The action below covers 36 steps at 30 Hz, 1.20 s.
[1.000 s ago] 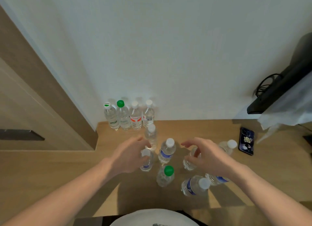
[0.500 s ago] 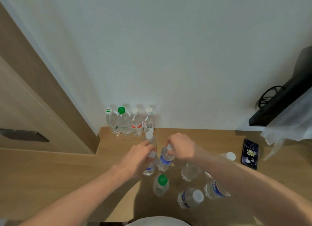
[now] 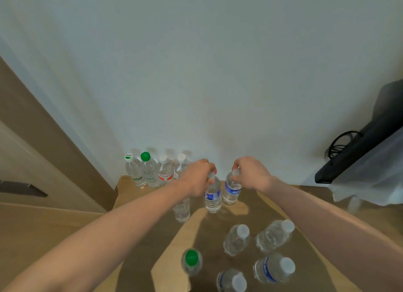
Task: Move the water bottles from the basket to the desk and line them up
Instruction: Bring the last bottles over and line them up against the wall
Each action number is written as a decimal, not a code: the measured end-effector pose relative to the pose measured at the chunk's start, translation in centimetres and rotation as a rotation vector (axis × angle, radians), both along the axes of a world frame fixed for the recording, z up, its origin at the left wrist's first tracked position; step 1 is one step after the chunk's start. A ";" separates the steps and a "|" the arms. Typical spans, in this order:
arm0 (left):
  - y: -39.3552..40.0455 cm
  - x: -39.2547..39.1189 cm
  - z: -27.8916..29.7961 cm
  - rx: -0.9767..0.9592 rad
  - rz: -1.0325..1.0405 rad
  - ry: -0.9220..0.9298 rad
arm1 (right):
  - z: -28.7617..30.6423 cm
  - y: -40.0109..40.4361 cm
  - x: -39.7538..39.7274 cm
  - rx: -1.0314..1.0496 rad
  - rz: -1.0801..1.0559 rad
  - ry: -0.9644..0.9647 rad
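My left hand (image 3: 198,176) grips the neck of a blue-labelled water bottle (image 3: 212,196). My right hand (image 3: 250,173) grips the cap of a second blue-labelled bottle (image 3: 231,192) beside it. Both bottles are upright over the wooden desk (image 3: 135,230), a little in front of the wall. A row of several bottles (image 3: 152,171) stands against the wall at the back left. Another clear bottle (image 3: 182,210) stands under my left forearm. Several more bottles stand nearer to me, among them a green-capped one (image 3: 191,262) and a white-capped one (image 3: 237,239). No basket is in view.
A black monitor (image 3: 359,143) with a cable stands at the right, with a white plastic sheet (image 3: 370,182) hanging below it. A brown cabinet side (image 3: 43,149) borders the desk on the left. Bare desk lies left of the bottles.
Both hands closed on the two blue-labelled bottles and carried them away from me toward the wall. The view has tilted, so the phone at the right is out of sight.
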State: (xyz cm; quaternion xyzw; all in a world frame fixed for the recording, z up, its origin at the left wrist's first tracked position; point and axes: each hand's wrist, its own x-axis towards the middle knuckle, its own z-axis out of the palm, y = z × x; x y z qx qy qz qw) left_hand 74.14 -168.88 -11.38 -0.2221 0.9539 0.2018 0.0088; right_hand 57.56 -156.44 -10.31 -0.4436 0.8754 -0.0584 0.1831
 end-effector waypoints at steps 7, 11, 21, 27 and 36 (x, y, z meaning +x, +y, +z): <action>-3.5 -3.6 -1.7 -0.058 0.016 -0.107 | -1.4 -3.1 -1.4 -0.024 -0.037 -0.033; -5.2 -4.2 -2.8 -0.096 0.050 -0.127 | -2.4 -4.8 -1.6 -0.041 -0.075 -0.070; -6.6 -4.2 -4.6 -0.111 0.177 -0.059 | -4.2 -7.9 -0.7 -0.057 -0.083 -0.065; -6.4 -3.8 -4.8 -0.075 0.209 0.006 | -4.6 -7.9 -0.1 -0.079 -0.094 -0.084; -4.1 0.7 -1.9 0.030 0.257 0.141 | -0.6 -4.2 1.5 -0.204 -0.103 -0.187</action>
